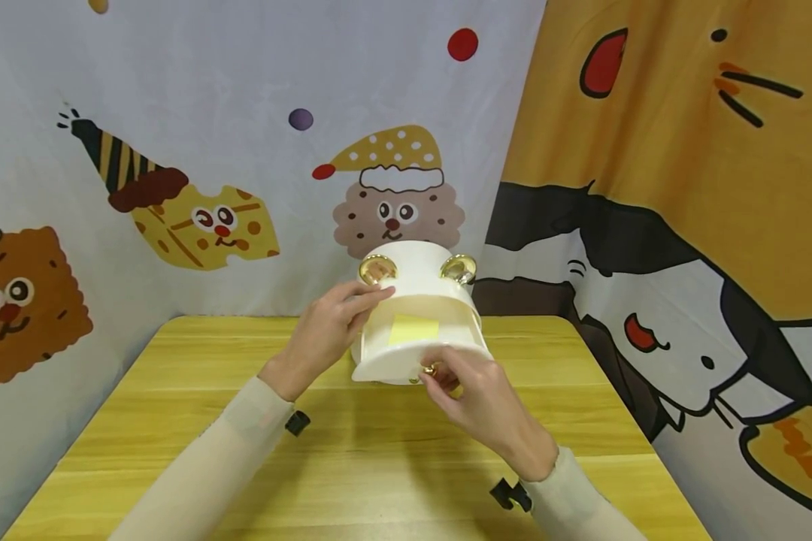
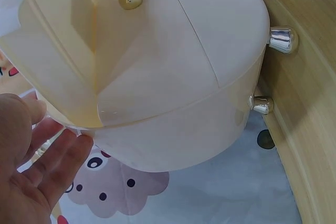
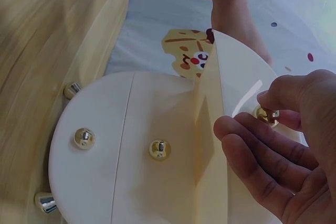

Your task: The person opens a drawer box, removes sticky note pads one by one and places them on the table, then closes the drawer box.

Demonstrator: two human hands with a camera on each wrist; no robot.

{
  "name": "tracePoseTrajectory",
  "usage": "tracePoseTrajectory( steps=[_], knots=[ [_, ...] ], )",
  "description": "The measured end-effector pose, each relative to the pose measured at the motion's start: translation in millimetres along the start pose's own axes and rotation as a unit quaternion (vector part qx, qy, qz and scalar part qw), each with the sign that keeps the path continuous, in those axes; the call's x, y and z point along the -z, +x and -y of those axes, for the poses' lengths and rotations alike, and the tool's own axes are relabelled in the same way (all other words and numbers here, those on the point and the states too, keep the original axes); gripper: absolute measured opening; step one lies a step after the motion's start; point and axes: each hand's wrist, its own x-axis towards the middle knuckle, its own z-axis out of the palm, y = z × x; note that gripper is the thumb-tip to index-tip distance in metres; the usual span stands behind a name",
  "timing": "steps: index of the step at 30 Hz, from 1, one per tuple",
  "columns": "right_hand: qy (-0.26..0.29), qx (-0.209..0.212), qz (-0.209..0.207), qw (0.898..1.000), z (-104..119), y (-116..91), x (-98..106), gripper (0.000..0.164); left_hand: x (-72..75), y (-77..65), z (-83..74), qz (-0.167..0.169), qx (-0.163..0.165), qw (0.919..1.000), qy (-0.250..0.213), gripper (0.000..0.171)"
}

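Note:
A white rounded cabinet with gold ear-like knobs stands on the table. Its top drawer is pulled out, and a yellow paper lies inside. My right hand pinches the drawer's gold knob between thumb and fingers. On the cabinet's left side my left hand rests with its fingers extended, the fingertips touching the edge beside the drawer opening. Two lower fronts with gold knobs show in the right wrist view. Gold feet stand under the cabinet.
The wooden table extends around the cabinet. Behind it hangs a pale cloth with cartoon figures, and an orange patterned cloth hangs at the right. Black clips sit near the wrists.

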Motion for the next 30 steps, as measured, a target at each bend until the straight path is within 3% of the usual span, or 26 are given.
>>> tracePoseTrajectory(
  steps=[30],
  knots=[
    [-0.006, 0.038, -0.013, 0.999, 11, -11, 1, 0.035, 0.2, -1.1, 0.6, 0.000, 0.002, 1.0000, 0.004, 0.042]
  ],
)
